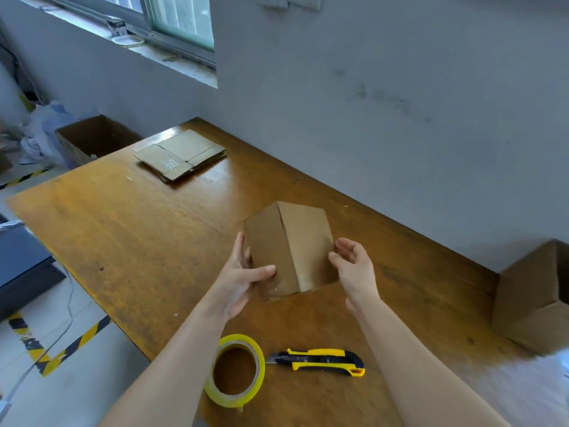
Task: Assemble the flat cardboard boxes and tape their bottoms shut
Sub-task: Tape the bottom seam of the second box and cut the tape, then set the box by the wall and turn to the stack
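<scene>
A small brown cardboard box (292,245), folded up into shape, sits in the middle of the wooden table (129,241). My left hand (243,278) holds its left side, thumb laid across the near face and fingers behind the left edge. My right hand (354,266) is at the box's right edge with loosely curled fingers, touching it or just clear of it. A stack of flat cardboard boxes (180,154) lies at the far end of the table. A roll of yellow tape (237,371) stands on edge near the front, beside a yellow and black utility knife (320,360).
A larger closed cardboard box (532,300) stands at the right against the grey wall. An open cardboard box (95,140) sits on the floor past the table's far left corner. Yellow and black floor tape (61,349) marks the floor at left.
</scene>
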`<state>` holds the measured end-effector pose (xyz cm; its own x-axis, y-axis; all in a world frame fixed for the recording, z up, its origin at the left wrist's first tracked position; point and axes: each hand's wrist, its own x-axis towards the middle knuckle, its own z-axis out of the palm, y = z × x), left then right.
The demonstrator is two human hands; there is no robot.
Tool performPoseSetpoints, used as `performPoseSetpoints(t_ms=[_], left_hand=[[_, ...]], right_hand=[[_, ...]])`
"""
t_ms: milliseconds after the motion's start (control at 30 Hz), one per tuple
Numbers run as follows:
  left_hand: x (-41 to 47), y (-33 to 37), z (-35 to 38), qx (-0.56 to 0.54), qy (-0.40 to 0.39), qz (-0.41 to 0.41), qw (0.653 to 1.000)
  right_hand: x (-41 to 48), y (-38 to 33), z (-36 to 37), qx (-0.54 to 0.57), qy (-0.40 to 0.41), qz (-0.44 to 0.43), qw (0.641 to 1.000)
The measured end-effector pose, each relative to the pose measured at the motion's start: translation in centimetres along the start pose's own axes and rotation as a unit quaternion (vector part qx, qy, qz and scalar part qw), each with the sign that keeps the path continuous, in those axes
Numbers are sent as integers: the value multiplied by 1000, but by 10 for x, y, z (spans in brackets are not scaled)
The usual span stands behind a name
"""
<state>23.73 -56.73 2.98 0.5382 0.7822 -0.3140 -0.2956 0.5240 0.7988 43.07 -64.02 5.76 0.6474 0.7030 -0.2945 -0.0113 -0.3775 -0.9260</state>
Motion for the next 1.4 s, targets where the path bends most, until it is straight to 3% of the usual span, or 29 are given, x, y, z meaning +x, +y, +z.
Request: performPoseSetpoints(t_ms=[200, 367, 500, 700, 800, 1100, 1233, 1400], left_hand=[[-6, -26, 29, 259, -14, -3, 966], [-4, -41, 51, 361, -9, 5, 933], [-9, -47, 80, 356, -1, -14, 935], [-5, -62, 142, 353, 3, -63, 933], [5, -74, 179, 351, -19, -86, 932], [67, -112, 284, 404, -147, -92, 898], [95, -125, 315, 432, -187, -88, 878], [128, -135, 340, 454, -226, -84, 858]], right_hand=[[-10, 12, -2, 2, -36, 113, 993], [-16, 27, -14, 73, -19, 124, 989], [-25, 31, -43, 73, -39, 101, 991], [-18, 32, -109, 54, 26, 79, 995], [-14, 31, -147, 24, 80, 39, 996], [17, 25, -236, 11, 202, 39, 978], [34, 23, -262, -36, 210, 49, 976], [56, 27, -279, -194, 228, 29, 954]])
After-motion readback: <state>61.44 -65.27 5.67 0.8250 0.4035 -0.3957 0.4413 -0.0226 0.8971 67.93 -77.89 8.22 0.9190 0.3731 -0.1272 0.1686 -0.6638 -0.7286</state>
